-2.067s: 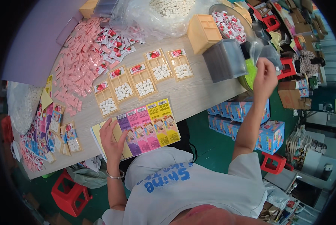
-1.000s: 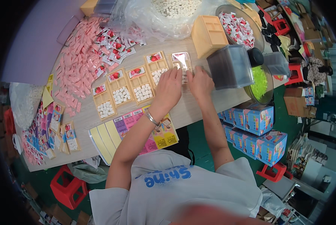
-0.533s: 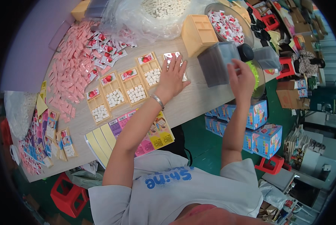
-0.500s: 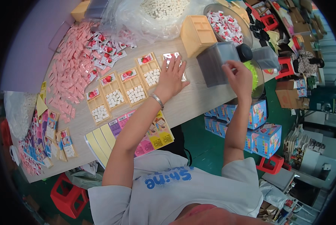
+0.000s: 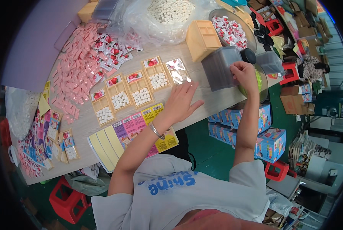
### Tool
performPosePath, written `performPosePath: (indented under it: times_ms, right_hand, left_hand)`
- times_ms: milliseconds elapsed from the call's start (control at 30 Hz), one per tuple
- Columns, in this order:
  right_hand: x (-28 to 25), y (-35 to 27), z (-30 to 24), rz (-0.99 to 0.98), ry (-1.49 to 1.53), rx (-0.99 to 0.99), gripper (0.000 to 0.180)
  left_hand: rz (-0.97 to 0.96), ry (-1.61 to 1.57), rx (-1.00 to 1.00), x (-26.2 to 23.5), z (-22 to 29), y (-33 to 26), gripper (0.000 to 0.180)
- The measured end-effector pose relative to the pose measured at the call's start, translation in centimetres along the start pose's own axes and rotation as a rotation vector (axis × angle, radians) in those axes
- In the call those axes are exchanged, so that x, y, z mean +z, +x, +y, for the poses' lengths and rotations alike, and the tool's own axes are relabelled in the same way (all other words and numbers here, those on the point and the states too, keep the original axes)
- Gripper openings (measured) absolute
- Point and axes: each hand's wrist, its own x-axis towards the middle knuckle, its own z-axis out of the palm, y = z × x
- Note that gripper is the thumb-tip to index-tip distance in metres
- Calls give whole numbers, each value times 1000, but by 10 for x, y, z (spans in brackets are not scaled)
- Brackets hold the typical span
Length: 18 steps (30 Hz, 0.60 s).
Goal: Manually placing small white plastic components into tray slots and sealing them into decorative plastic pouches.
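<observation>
My left hand (image 5: 182, 102) is open, its fingers spread over the table. Its fingertips are at the lower edge of a shiny clear plastic piece (image 5: 177, 69) lying flat. Left of that is a row of several beige trays (image 5: 147, 85), each with a strawberry-printed packet (image 5: 134, 76) at the top and small white cubes (image 5: 142, 96) below. My right hand (image 5: 245, 76) is closed in a pinch beside a grey see-through plastic block (image 5: 217, 67), perhaps stacked pieces. What its fingers hold, if anything, is hidden.
Pink sachets (image 5: 73, 69) are heaped at the left. Behind are a bag of white cubes (image 5: 171, 10), stacked beige trays (image 5: 202, 38) and a bowl of packets (image 5: 230, 30). Printed sheets (image 5: 135, 128) lie at the near edge. Blue boxes (image 5: 271, 145) and a red stool (image 5: 68, 199) stand below.
My left hand has drawn back toward me off the clear plastic piece, which now shows almost whole. My right hand stays by the grey block, its fingers a little more curled.
</observation>
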Motion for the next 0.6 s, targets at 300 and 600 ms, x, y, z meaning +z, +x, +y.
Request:
performPosePath:
  times_ms: [300, 600]
  right_hand:
    - [83, -84, -64, -112, 579, -370, 13]
    - [226, -13, -32, -144, 257, -167, 20]
  left_hand:
    - [338, -1125, -97, -24, 10, -20, 73]
    - [580, -192, -602, -55, -46, -19, 72]
